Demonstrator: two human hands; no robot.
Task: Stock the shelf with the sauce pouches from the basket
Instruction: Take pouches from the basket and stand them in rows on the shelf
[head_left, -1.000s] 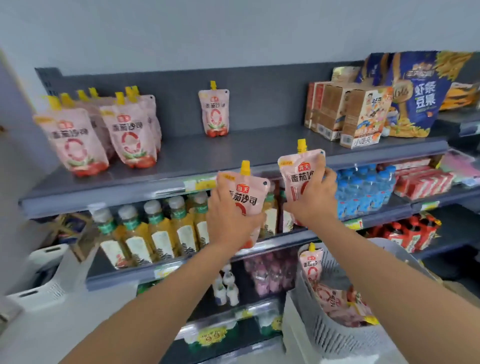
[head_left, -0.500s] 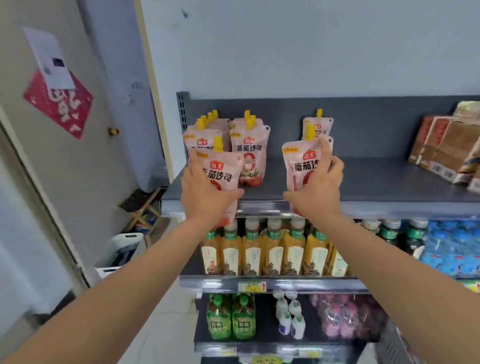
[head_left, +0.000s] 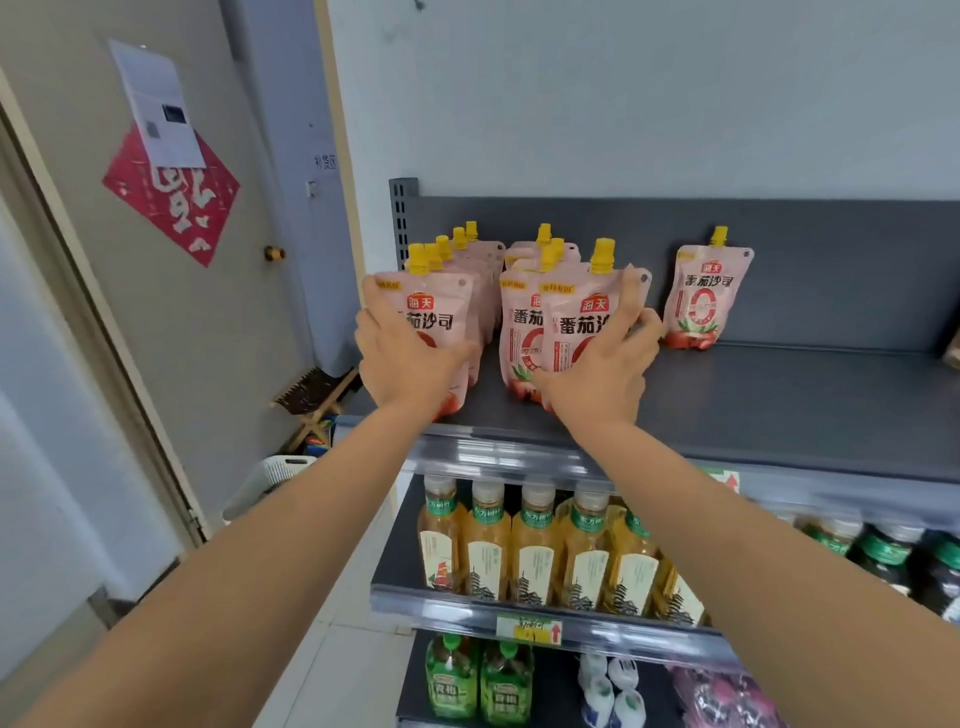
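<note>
My left hand (head_left: 410, 358) grips a pink sauce pouch (head_left: 434, 306) with a yellow cap, standing at the front of the left row on the grey top shelf (head_left: 779, 410). My right hand (head_left: 602, 374) grips a second pink pouch (head_left: 584, 312) at the front of the middle row. Behind each stand several more pouches (head_left: 480, 260). A single pouch (head_left: 701, 296) stands alone to the right, near the shelf's back wall. The basket is out of view.
Tea bottles (head_left: 535, 551) fill the shelf below, dark bottles (head_left: 904, 561) to their right. Green bottles (head_left: 478, 680) stand lower still. A door with a red paper sign (head_left: 171, 192) is on the left, a white crate (head_left: 270, 480) on the floor.
Both hands have carried their pouches up from below the shelf edge and onto the top shelf, at the front of the two rows. The view turned left and up.
</note>
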